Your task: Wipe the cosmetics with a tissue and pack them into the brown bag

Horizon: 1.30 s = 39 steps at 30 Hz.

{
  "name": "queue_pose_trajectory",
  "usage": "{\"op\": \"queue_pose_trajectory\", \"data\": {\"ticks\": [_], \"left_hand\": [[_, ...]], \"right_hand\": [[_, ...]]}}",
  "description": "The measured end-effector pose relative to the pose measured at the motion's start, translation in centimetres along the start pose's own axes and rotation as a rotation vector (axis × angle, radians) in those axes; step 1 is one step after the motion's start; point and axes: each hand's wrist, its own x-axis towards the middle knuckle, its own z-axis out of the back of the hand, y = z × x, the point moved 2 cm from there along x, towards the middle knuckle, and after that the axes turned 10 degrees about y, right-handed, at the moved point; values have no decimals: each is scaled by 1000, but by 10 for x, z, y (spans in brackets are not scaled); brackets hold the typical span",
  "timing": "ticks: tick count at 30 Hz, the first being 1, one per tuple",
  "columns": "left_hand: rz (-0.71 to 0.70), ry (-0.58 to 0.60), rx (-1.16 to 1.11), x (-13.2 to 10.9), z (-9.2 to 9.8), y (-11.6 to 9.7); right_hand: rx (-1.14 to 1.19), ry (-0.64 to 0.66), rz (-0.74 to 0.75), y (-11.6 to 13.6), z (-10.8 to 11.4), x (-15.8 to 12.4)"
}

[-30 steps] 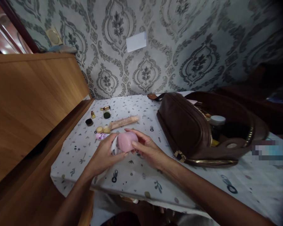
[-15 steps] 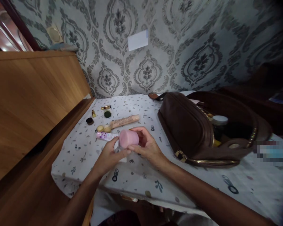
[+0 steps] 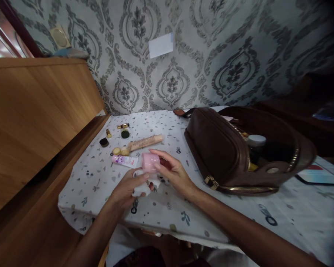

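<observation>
My right hand [image 3: 176,173] holds a small pink jar [image 3: 150,161] from its right side, thumb and fingers closed round it. Just below, my left hand [image 3: 126,188] is closed on a crumpled white tissue [image 3: 141,189], which lies against the jar's lower part. Behind the left hand lies a white tube with a purple print [image 3: 125,161]. Farther back is a peach-coloured tube [image 3: 145,143], with small yellowish round pieces [image 3: 120,151] by its left end.
A dark jar [image 3: 104,142], a small gold piece [image 3: 108,133], a lipstick [image 3: 123,126] and a round green-black pot [image 3: 125,134] lie back left. An open brown bag [image 3: 215,144] with a white-capped bottle [image 3: 256,140] stands right. Beyond it is a flat device [image 3: 321,173].
My left fingers have come off the jar's side and dropped lower, and the white tissue in them now shows more. The jar has turned in my right hand.
</observation>
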Motion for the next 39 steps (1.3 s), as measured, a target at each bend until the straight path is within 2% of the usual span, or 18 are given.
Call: {"op": "queue_pose_trajectory", "data": {"ticks": [3, 6, 9, 13, 18, 21, 24, 29, 31, 35, 39], "left_hand": [[-30, 14, -45, -2, 4, 3], [-44, 56, -143, -3, 6, 4], [-34, 47, -242, -4, 7, 3], [-89, 37, -199, -2, 4, 3], [-126, -128, -115, 2, 3, 11], [-235, -222, 88, 0, 3, 11], [-390, -289, 399, -3, 3, 4], [-775, -503, 859, -7, 4, -10], [-866, -533, 951, -5, 3, -13], [-885, -594, 903, 1, -1, -18], [-862, -648, 673, 8, -7, -14]], "right_hand": [[-62, -4, 14, 2, 1, -1], [26, -19, -53, 0, 1, -2], [108, -48, -92, -2, 0, -1], [181, -34, -98, -5, -3, -1], [223, -31, -99, -7, -4, 0], [213, -72, -125, -8, -2, -1], [255, -87, -155, -9, -4, -1], [448, 24, -276, -9, -15, -4], [537, 57, -306, -10, -17, -4], [583, 91, -329, -13, -21, -6], [496, 77, -293, -19, -23, -8]]}}
